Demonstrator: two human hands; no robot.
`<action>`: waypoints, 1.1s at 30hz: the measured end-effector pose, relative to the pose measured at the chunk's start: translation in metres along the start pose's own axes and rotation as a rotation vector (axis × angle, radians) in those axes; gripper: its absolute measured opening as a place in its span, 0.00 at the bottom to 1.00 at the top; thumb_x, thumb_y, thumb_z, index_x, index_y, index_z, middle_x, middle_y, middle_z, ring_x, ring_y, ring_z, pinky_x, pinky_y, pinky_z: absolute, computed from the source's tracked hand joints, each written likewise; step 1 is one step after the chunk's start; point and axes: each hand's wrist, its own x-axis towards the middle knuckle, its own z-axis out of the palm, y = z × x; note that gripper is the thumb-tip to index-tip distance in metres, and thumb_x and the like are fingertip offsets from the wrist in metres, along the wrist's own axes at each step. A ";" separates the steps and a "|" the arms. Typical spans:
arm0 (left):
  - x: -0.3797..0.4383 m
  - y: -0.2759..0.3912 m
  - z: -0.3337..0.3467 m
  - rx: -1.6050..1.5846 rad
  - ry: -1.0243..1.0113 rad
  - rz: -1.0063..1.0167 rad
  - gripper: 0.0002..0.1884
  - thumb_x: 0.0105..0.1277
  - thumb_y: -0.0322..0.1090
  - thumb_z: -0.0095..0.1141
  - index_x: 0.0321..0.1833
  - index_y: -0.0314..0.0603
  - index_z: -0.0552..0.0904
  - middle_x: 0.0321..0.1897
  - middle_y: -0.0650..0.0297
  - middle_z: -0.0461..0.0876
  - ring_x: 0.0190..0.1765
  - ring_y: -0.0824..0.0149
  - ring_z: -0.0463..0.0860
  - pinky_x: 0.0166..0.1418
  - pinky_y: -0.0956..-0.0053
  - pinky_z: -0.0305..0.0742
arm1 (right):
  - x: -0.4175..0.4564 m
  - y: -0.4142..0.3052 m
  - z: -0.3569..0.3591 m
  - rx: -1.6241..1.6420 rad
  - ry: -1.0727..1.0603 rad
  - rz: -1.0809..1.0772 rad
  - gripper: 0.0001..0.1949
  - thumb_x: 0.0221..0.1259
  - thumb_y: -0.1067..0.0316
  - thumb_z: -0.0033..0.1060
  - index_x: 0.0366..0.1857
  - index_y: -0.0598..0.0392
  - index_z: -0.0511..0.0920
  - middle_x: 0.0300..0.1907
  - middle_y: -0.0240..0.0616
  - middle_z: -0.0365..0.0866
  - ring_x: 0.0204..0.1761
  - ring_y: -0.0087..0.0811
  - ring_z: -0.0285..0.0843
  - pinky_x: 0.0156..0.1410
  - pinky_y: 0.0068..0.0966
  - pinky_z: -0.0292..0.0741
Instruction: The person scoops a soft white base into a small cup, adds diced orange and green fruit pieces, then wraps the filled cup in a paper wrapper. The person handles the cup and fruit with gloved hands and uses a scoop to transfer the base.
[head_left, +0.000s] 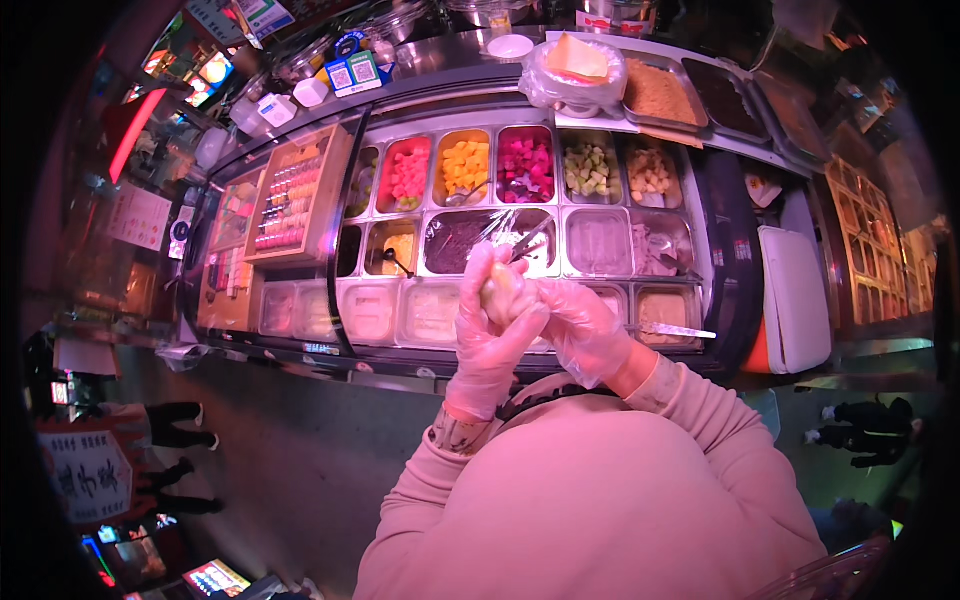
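Both of my hands wear clear plastic gloves and meet over the front of a topping counter. My left hand cups a soft, pale, roundish dumpling-like piece with a yellowish patch on top. From the other side, the fingers of my right hand pinch the same piece. Just behind the hands is a wide metal pan of dark purplish paste, with plastic film and a utensil at its right part. My hands hide some of the front containers.
Pans of diced pink fruit, yellow fruit and magenta fruit line the back row. A wooden tray holds small colourful pieces at left. A spatula sticks out at right. Trays of brown crumbs stand behind. People stand on the floor.
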 end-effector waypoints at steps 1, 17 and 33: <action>-0.003 -0.011 -0.002 0.085 -0.029 0.088 0.36 0.77 0.20 0.64 0.86 0.47 0.68 0.78 0.53 0.73 0.75 0.58 0.78 0.80 0.57 0.74 | -0.004 -0.001 0.007 0.007 0.043 0.017 0.22 0.90 0.56 0.51 0.72 0.62 0.76 0.69 0.42 0.83 0.72 0.37 0.81 0.81 0.39 0.76; -0.001 0.012 0.019 -0.810 0.145 -0.436 0.39 0.84 0.63 0.53 0.81 0.34 0.71 0.73 0.51 0.76 0.77 0.49 0.75 0.88 0.45 0.64 | -0.050 -0.004 0.000 -0.817 0.389 -0.469 0.28 0.92 0.55 0.46 0.85 0.60 0.66 0.85 0.50 0.68 0.85 0.37 0.65 0.85 0.35 0.66; -0.042 -0.010 0.094 -0.494 -0.079 -0.629 0.23 0.93 0.50 0.40 0.76 0.44 0.73 0.67 0.58 0.81 0.67 0.60 0.83 0.73 0.61 0.81 | -0.073 -0.009 0.015 -1.197 0.644 -0.905 0.20 0.86 0.68 0.53 0.76 0.56 0.77 0.80 0.53 0.74 0.81 0.53 0.71 0.85 0.40 0.68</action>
